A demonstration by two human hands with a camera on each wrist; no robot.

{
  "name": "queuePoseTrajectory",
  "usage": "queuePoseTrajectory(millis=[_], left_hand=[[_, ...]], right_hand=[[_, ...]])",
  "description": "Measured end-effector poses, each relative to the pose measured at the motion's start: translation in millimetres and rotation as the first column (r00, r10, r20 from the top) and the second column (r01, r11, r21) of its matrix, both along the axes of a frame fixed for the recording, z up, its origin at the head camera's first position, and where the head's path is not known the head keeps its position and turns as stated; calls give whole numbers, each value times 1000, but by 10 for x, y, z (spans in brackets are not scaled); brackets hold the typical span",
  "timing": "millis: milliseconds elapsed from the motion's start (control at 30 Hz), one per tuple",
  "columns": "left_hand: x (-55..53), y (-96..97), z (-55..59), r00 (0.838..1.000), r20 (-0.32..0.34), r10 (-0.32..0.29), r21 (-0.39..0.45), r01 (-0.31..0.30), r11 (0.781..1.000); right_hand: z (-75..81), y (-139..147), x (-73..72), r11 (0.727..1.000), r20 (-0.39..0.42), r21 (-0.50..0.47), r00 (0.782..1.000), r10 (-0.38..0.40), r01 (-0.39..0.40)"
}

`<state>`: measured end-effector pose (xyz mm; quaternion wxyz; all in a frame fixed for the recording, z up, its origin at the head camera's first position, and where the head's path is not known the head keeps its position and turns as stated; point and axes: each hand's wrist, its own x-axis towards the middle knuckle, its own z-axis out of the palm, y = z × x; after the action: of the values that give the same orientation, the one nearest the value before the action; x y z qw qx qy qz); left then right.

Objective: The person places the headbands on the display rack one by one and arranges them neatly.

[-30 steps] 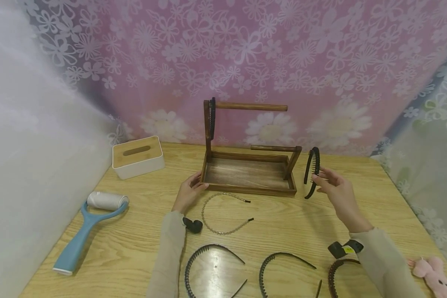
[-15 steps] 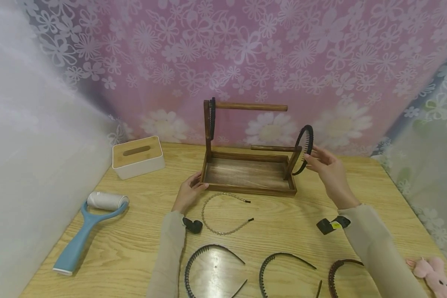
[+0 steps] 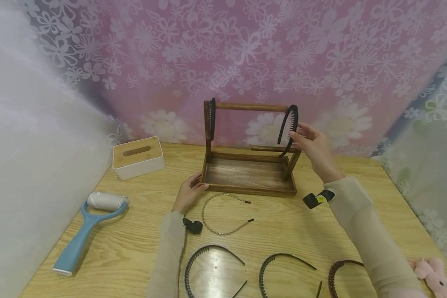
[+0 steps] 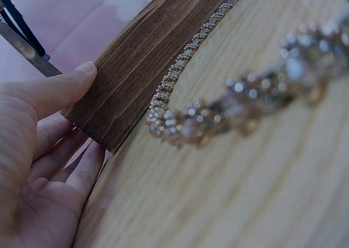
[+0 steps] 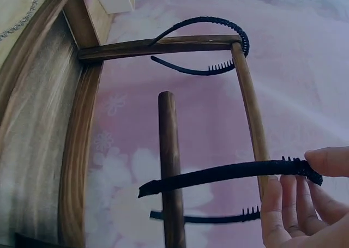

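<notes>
My right hand (image 3: 314, 149) pinches a black toothed headband (image 3: 295, 118) between thumb and fingers, its ends pointing down. The headband overlaps the free right end of the upper bar (image 3: 251, 107) of a wooden headband rack (image 3: 242, 190). In the right wrist view its legs pass either side of the lower bar (image 5: 169, 128). Another black headband (image 3: 212, 120) hangs at the upper bar's left end. With thumb in front and fingers behind, my left hand (image 3: 187, 193) grips the rack's left front corner. A beaded headband (image 3: 223, 234) lies just beside that hand.
Along the table's front lie two dark toothed headbands (image 3: 187, 271) and a brown one (image 3: 330, 277), partly cut off. A blue lint roller (image 3: 76, 238) and a white tissue box (image 3: 139, 167) stand left. A pink plush toy (image 3: 436, 275) sits at right front.
My right hand has carried the black headband up and to the left, from beside the rack's right end to the upper bar's tip. The left hand has stayed on the rack corner.
</notes>
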<state>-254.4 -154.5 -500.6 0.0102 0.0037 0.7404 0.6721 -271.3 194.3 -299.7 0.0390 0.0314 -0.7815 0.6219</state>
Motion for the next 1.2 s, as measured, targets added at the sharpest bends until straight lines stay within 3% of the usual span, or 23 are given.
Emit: queuePoseTrajectory(millis=[267, 467, 900, 1133, 1200], left_hand=[[-16, 5, -6, 1000, -15, -15, -8, 15, 1000], [-25, -20, -19, 1000, -2, -9, 9, 9, 1000], [-9, -31, -7, 999, -24, -32, 4, 32, 999], [151, -13, 302, 998, 21, -64, 3, 64, 998], [156, -13, 309, 998, 19, -63, -11, 63, 998]], right_hand=[[59, -193, -111, 1000, -29, 8, 1000, 1, -1], [44, -426, -184, 996, 19, 76, 999, 47, -48], [51, -1051, -387, 981, 31, 38, 982, 188, -189], [48, -1327, -409, 973, 32, 16, 973, 229, -229], [21, -1384, -438, 974, 22, 5, 974, 226, -226]])
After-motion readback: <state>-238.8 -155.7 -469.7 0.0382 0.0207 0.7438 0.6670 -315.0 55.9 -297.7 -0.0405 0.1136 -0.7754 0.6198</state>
